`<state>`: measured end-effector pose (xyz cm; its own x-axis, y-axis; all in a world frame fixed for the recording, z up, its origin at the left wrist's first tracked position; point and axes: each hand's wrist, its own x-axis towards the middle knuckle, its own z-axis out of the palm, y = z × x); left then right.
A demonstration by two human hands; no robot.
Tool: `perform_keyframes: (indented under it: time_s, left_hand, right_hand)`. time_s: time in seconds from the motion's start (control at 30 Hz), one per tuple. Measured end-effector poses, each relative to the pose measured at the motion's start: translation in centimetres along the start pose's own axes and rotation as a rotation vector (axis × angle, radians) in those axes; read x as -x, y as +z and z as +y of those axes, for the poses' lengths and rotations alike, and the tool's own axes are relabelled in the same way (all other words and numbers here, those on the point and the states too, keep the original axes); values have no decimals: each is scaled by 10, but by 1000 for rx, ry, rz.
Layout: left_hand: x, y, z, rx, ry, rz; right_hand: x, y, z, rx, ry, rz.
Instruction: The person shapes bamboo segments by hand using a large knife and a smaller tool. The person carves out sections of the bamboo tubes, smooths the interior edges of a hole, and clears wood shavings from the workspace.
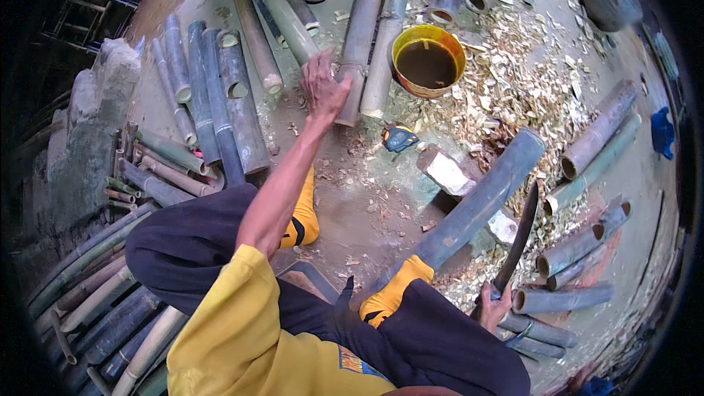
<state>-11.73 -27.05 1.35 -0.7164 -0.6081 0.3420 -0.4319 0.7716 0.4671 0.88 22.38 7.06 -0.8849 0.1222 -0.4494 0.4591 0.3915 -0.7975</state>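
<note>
My left hand (323,92) reaches forward and is closed over the near end of a pale green bamboo tube (279,4). Its thumb lies against a thicker grey-brown bamboo tube (359,37) just to the right. Low at the right, my right hand (493,309) grips a machete (521,238) by its handle, which the fingers mostly cover. The dark, curved blade points up and away. Between my feet and the machete, a thick blue-grey bamboo piece (477,198) slants across a pale block (447,171), its near end by my right yellow sock (396,293).
A yellow bucket (428,62) of dark liquid stands ahead, beside scattered wood chips (513,103). A tape measure (400,138) lies on the floor. Bamboo tubes (202,95) lie at left, with more cut pieces (587,249) at right. A broken concrete block (95,117) stands far left.
</note>
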Motion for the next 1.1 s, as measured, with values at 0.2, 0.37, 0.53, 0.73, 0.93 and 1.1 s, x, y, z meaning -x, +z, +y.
perform_keyframes:
  time_s: [0.2, 0.37, 0.53, 0.73, 0.93, 1.1]
  left_hand:
    - [-16, -11, -106, -201, 337, -270]
    - [-103, -23, -128, -360, 179, -171]
    - [-74, 4, -20, 355, 168, -234]
    - [131, -42, 206, 1363, -356, -1235]
    - [143, -31, 172, 1025, -388, -821]
    - [114, -26, 138, 920, -240, -808]
  right_hand:
    - [3, 19, 29, 83, -26, -74]
    - [8, 24, 16, 356, -199, 56]
    - [-19, 36, -40, 385, -433, 161]
    - [-20, 44, -105, 9, -685, 74]
    - [-105, -86, 7, 389, -37, 673]
    - [-183, -160, 118, 533, 121, 792]
